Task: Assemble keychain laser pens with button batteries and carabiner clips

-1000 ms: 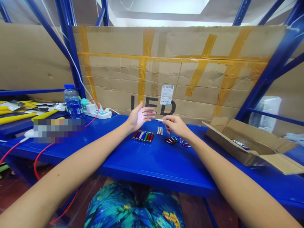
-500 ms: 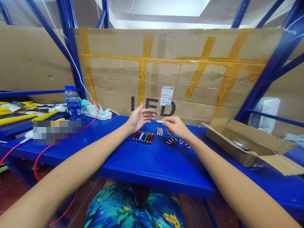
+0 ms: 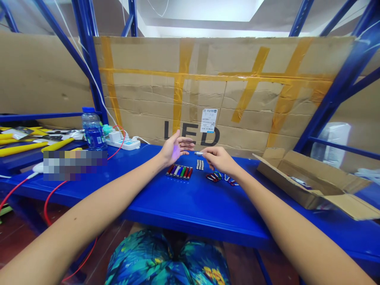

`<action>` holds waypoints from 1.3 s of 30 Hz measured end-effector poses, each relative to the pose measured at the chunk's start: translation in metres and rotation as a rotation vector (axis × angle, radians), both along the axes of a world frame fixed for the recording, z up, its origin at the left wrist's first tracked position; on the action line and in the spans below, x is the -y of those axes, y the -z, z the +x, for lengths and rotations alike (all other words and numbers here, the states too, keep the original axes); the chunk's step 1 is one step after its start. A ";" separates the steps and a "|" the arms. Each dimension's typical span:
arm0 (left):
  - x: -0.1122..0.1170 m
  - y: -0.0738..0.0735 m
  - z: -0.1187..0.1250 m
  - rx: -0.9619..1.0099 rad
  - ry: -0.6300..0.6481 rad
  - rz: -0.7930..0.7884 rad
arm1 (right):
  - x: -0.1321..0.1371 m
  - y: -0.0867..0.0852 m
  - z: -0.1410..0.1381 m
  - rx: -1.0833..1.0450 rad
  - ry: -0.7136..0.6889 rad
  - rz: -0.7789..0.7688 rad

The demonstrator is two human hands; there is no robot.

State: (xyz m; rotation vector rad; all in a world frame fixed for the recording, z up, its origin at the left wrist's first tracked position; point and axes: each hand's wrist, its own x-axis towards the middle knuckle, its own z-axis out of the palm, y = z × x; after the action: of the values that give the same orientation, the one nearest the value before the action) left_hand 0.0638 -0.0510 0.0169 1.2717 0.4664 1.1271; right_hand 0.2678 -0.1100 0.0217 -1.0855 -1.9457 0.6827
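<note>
Between the thumb and fingers of my right hand [image 3: 219,158] is a small silver flashlight [image 3: 198,153], pointing left. A purple glow falls on the palm of my left hand [image 3: 175,148], which is open with fingers apart, facing the flashlight without touching it. Below the left hand, a row of small coloured flashlights [image 3: 179,171] in red, purple, silver, blue and green lies on the blue table [image 3: 178,206]. Button cells [image 3: 200,164], several silver discs in a block, lie between the hands. Near my right wrist are several coloured carabiners [image 3: 221,177], partly behind the forearm.
An opened cardboard box [image 3: 299,194] with shiny items inside stands at the right. At the left are a blue-capped bottle [image 3: 93,130], a white power strip [image 3: 126,143] and yellow-handled items [image 3: 23,148]. A tall cardboard sheet [image 3: 142,95] lines the back.
A purple glow has appeared on my left palm. Both hands hold nearly the same position, with the silver flashlight still in my right fingers.
</note>
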 end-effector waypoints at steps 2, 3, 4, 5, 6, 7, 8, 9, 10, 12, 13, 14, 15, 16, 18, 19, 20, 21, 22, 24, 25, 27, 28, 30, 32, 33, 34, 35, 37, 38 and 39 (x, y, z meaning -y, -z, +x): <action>0.001 0.000 0.000 -0.006 -0.004 -0.003 | 0.000 0.000 0.000 0.005 -0.001 -0.005; 0.001 0.000 0.000 -0.010 -0.009 -0.003 | 0.000 0.000 0.000 0.007 -0.001 -0.007; 0.001 0.000 0.000 -0.014 -0.014 -0.003 | 0.000 -0.001 0.000 0.008 0.000 -0.008; 0.001 0.000 0.000 -0.019 -0.019 -0.002 | 0.000 -0.001 -0.001 0.006 0.001 -0.008; 0.001 0.000 0.000 -0.024 -0.024 0.001 | 0.001 -0.001 -0.001 0.002 0.002 -0.009; 0.001 0.000 0.000 -0.030 -0.027 0.004 | 0.002 -0.002 -0.001 0.001 0.005 -0.011; 0.001 0.000 0.000 -0.034 -0.029 0.008 | 0.002 -0.002 -0.001 0.003 0.010 -0.014; 0.001 0.000 0.000 -0.038 -0.029 0.011 | 0.003 -0.003 -0.001 0.008 0.016 -0.017; 0.000 0.001 -0.001 -0.041 -0.028 0.012 | 0.004 -0.003 -0.001 0.016 0.024 -0.020; 0.000 0.001 -0.001 -0.042 -0.026 0.011 | 0.006 -0.005 -0.002 0.028 0.039 -0.026; 0.000 0.001 -0.001 -0.042 -0.025 0.011 | 0.006 -0.005 -0.002 0.029 0.041 -0.031; 0.000 0.001 -0.001 -0.042 -0.025 0.012 | 0.007 -0.006 -0.002 0.029 0.040 -0.036; 0.000 0.001 -0.001 -0.043 -0.026 0.013 | 0.007 -0.006 -0.002 0.028 0.037 -0.042; 0.000 0.001 -0.001 -0.045 -0.027 0.016 | 0.007 -0.006 -0.002 0.028 0.032 -0.046; 0.000 0.002 -0.001 -0.051 -0.029 0.021 | 0.007 -0.006 -0.002 0.027 0.020 -0.049; 0.000 0.002 -0.001 -0.055 -0.030 0.023 | 0.007 -0.006 -0.001 0.025 0.016 -0.050; 0.000 0.002 -0.001 -0.058 -0.030 0.023 | 0.006 -0.006 -0.001 0.021 0.013 -0.050; 0.000 0.001 -0.001 -0.059 -0.030 0.022 | 0.006 -0.006 -0.001 0.017 0.011 -0.051; 0.001 0.001 -0.001 -0.059 -0.029 0.020 | 0.005 -0.005 0.000 0.012 0.011 -0.050; 0.001 0.001 -0.001 -0.055 -0.028 0.015 | 0.004 -0.005 0.000 0.002 0.013 -0.049; 0.001 0.000 -0.001 -0.050 -0.025 0.014 | 0.004 -0.005 0.000 -0.003 0.018 -0.050; 0.001 0.000 -0.001 -0.038 -0.016 0.010 | 0.003 -0.004 0.001 -0.017 0.037 -0.053; 0.000 0.000 -0.001 -0.032 -0.011 0.009 | 0.003 -0.004 0.001 -0.025 0.048 -0.054; 0.000 0.001 -0.001 -0.024 -0.004 0.010 | 0.003 -0.004 0.001 -0.033 0.066 -0.053; -0.001 0.001 -0.001 -0.023 0.000 0.013 | 0.002 -0.004 0.001 -0.025 0.073 -0.053; -0.002 0.002 -0.001 -0.022 0.002 0.015 | 0.002 -0.004 0.001 -0.018 0.077 -0.055; -0.002 0.002 -0.001 -0.022 0.004 0.014 | 0.002 -0.004 0.000 -0.010 0.081 -0.056; -0.002 0.002 -0.001 -0.021 0.007 0.012 | 0.002 -0.004 0.000 -0.003 0.085 -0.057; -0.002 0.002 -0.001 -0.021 0.010 0.007 | 0.003 -0.004 0.000 0.005 0.091 -0.052; -0.002 0.001 -0.001 -0.020 0.010 0.006 | 0.003 -0.004 0.000 0.011 0.093 -0.048; -0.001 0.001 -0.001 -0.021 0.011 0.007 | 0.003 -0.005 -0.001 0.018 0.096 -0.045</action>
State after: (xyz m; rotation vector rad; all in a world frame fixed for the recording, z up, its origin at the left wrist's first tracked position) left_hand 0.0626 -0.0495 0.0156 1.2916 0.4709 1.1076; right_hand 0.2672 -0.1131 0.0264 -1.2076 -1.8880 0.6688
